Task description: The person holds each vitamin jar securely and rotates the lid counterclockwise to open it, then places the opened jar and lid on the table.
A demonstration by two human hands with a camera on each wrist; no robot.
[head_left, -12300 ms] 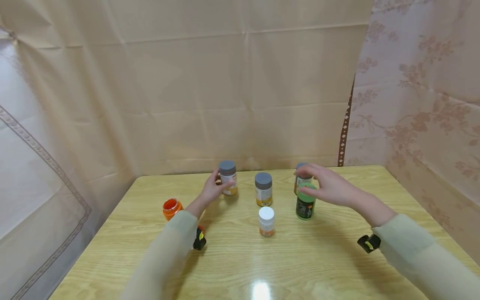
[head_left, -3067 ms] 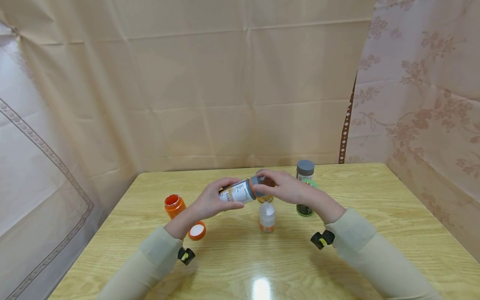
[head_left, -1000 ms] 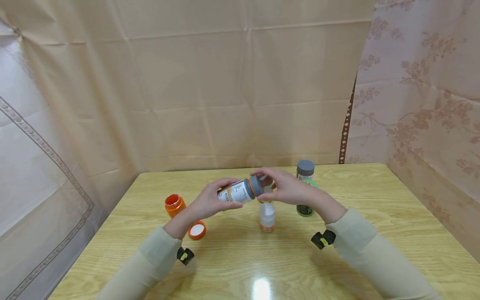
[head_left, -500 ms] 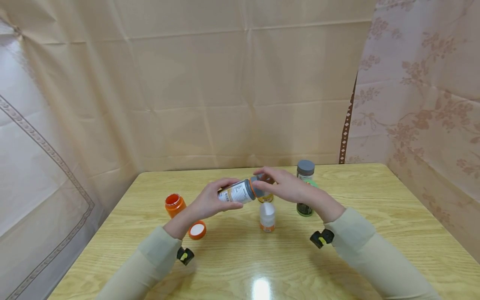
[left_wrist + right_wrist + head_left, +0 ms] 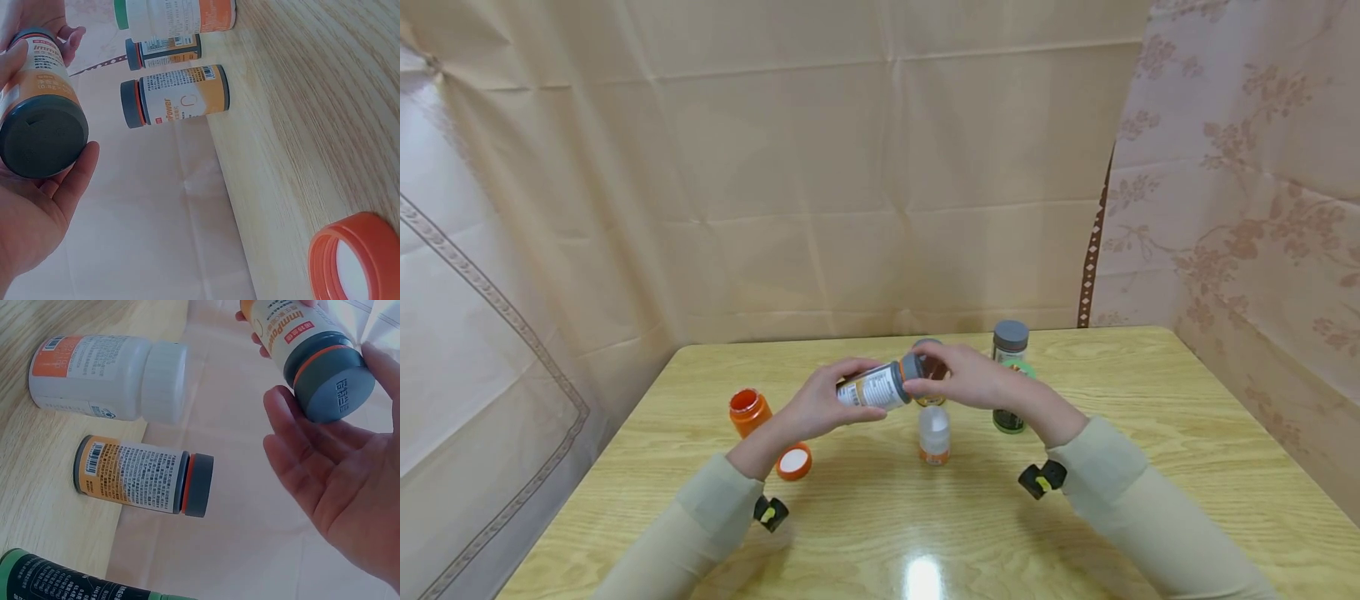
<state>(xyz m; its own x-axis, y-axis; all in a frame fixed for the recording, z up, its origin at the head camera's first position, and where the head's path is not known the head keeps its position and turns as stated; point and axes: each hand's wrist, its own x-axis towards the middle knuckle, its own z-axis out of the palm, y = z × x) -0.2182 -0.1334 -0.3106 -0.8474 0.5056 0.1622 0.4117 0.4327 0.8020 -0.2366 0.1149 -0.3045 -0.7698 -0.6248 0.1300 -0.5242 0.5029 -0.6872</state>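
A: What's the L hand [image 5: 823, 400] doing?

B: It's gripping the tilted bottle [image 5: 871, 388], thumb running along the near side, fingers going over the far side.

A: & the R hand [image 5: 973, 377]?

B: Its fingers + thumb are pinching the gray cap [image 5: 334, 384], which is sitting on the bottle's R end, orange band showing btwn cap & body. Can't tell how tight it is.

A: So where's the bottle, exactly?

B: Hanging btwn both sets of fingers, off the counter [image 5: 865, 533], leaning nearly sideways, base pointing twd the L palm, cap end a bit higher.

A: Anything near the R fingers?

B: Yep. White bottle [image 5: 934, 435] is standing just below them, on the person's side. Yellow-labeled bottle [image 5: 134, 475] is standing right behind them, partly hidden. Green bottle [image 5: 1009, 419] is standing under the R wrist, w/ a gray-capped bottle [image 5: 1011, 336] just behind it.

A: L side?

B: Orange jar [image 5: 748, 408] is standing L of the L fingers, mouth uncovered, wrist hiding its lower part. Orange lid [image 5: 793, 461] is lying nearer the person than those fingers, white inside facing up.
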